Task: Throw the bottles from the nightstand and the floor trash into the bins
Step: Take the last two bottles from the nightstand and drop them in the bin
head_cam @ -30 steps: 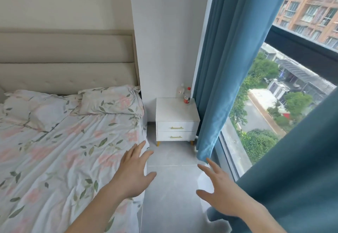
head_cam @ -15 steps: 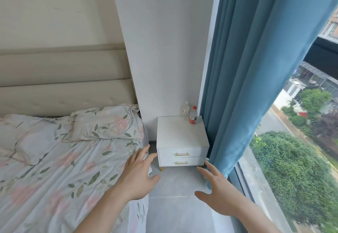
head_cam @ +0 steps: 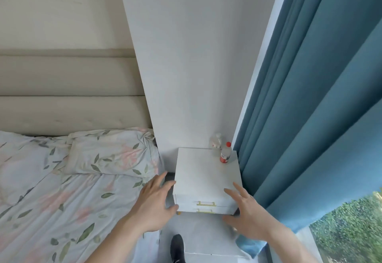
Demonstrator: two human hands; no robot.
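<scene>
Straight ahead, a small white two-drawer nightstand with gold handles [head_cam: 206, 178] stands against a pale wall [head_cam: 186, 66], between a bed with leaf-and-flower printed bedding [head_cam: 62, 200] on the left and long teal curtains [head_cam: 310, 118] on the right. Two bottles stand upright at the far right corner of its top: a clear plastic bottle with a red cap and red label [head_cam: 225, 152], and just behind it, nearer the wall, a paler clear bottle with a whitish cap [head_cam: 216, 141], partly blurred. The two look close together; whether they touch cannot be told.

Both bare hands are held out in front of the nightstand, empty. The left hand [head_cam: 154, 205] hovers at the near left corner of the cabinet, fingers spread and loosely extended, gripping nothing. The right hand [head_cam: 249, 213] is at the near right corner, also spread wide with the thumb out to the left, holding nothing. Both bottles are well apart from either hand.

A matching printed pillow [head_cam: 111, 155] lies at the head of the bed below a beige padded headboard [head_cam: 68, 93]. On the grey floor [head_cam: 198, 236] near the bottom edge a dark shoe [head_cam: 177, 248] shows. Green treetops [head_cam: 347, 227] appear through the window at lower right.
</scene>
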